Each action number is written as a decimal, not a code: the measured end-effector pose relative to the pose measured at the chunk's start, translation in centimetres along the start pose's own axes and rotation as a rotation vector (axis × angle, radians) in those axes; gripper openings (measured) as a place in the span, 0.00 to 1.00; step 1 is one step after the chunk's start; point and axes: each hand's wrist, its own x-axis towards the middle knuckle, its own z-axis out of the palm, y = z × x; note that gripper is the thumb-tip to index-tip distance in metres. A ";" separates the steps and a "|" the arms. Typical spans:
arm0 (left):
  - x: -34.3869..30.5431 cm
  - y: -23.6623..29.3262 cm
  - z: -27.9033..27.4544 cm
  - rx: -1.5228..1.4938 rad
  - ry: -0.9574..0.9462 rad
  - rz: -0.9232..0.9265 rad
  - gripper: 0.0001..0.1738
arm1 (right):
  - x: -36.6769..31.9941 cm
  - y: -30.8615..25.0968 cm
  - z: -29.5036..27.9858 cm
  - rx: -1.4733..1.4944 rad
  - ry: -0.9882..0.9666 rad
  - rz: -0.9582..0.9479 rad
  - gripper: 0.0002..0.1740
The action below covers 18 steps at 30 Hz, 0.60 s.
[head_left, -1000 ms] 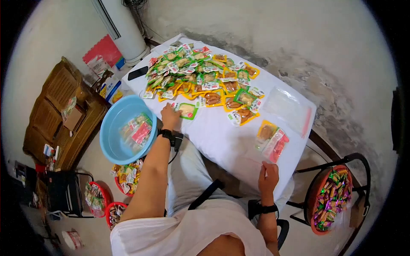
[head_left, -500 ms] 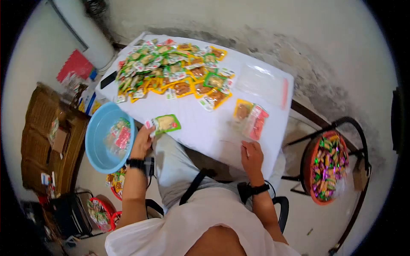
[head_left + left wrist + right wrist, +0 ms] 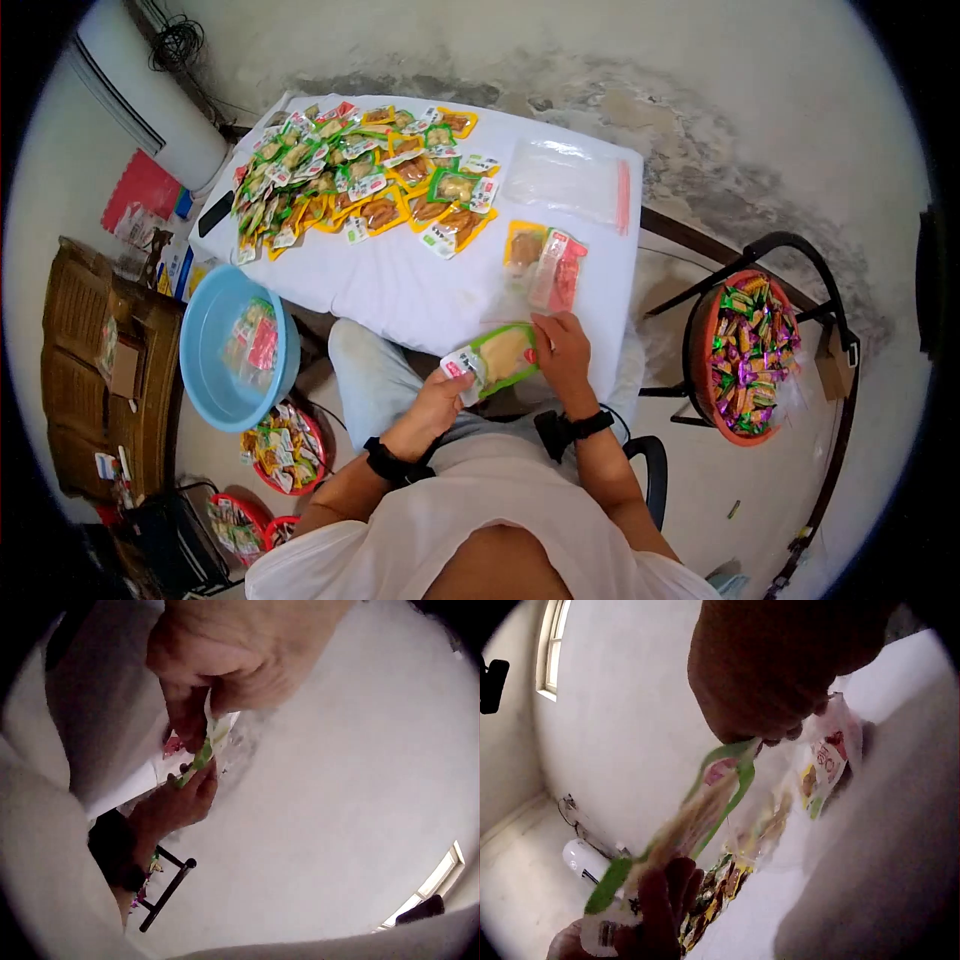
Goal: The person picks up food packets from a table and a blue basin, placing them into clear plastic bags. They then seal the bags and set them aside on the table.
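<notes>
A green-edged snack packet (image 3: 507, 356) with pale food behind its clear front is held above the lap, at the table's near edge. My left hand (image 3: 437, 402) pinches its white printed end between thumb and fingers. At the opposite green corner, my right hand (image 3: 565, 352) grips the packet with curled fingers. The right wrist view shows the packet (image 3: 697, 814) stretched between both hands. Just beyond the right hand lies a clear bag (image 3: 522, 292) with a yellow-edged packet (image 3: 524, 248) and a red-and-white packet (image 3: 558, 274) in it.
Heaped green and yellow snack packets (image 3: 340, 175) cover the far left of the white table (image 3: 390, 270), beside a phone (image 3: 216, 214). Flat clear bags (image 3: 565, 188) lie at the right. A blue basin (image 3: 205, 375) stands left; a red basin of wrapped sweets (image 3: 748, 365) stands right.
My left hand has picked the green-edged packet up from the table and brought it right, over the lap. My right hand has moved in and taken its other end. The head view has shifted.
</notes>
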 end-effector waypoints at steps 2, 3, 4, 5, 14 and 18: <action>0.6 -0.4 0.7 -0.055 0.076 0.105 0.17 | 0.0 0.3 -0.4 -0.026 0.006 0.007 0.10; 0.8 -0.4 0.8 -0.054 0.072 0.105 0.17 | -0.1 0.4 -0.7 -0.017 0.003 0.037 0.10; 0.9 -0.4 0.8 -0.094 0.077 0.086 0.18 | -0.1 0.4 -0.8 -0.006 -0.002 0.068 0.09; 0.9 -0.3 0.8 -0.134 0.082 0.068 0.18 | -0.1 0.4 -0.8 -0.006 -0.001 0.067 0.09; 4.7 -1.8 4.0 -0.240 -0.017 0.060 0.21 | -0.2 -0.1 -0.2 -0.038 0.024 -0.044 0.10; 9.2 -3.0 4.7 -0.268 -0.052 0.197 0.18 | -0.6 0.1 0.4 -0.010 0.024 -0.041 0.09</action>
